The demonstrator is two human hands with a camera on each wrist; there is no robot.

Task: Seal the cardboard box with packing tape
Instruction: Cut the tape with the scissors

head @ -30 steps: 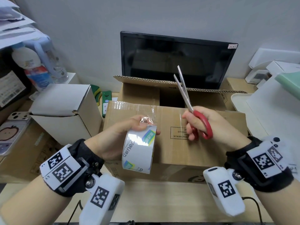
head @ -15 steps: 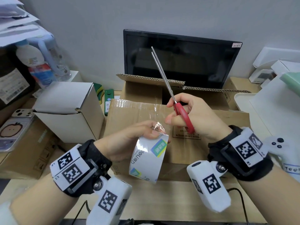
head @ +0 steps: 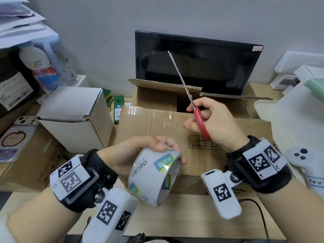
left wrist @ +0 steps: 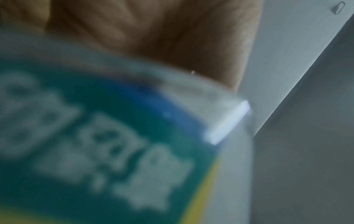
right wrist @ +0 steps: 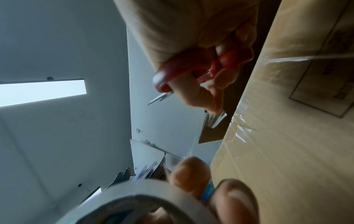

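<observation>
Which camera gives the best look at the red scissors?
The head view: the red scissors show whole, blades shut and pointing up, gripped by the right hand. The right wrist view shows only the handles and a blade sliver. The left wrist view shows none.

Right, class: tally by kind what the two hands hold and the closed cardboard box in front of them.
Tape rolls: 1, the tape in the left hand
Scissors: 1, scissors in the right hand
Cardboard boxes: 1, box
Total: 3

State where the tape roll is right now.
In the head view the tape roll sits low and centre, gripped by the left hand, just in front of the cardboard box.
</observation>
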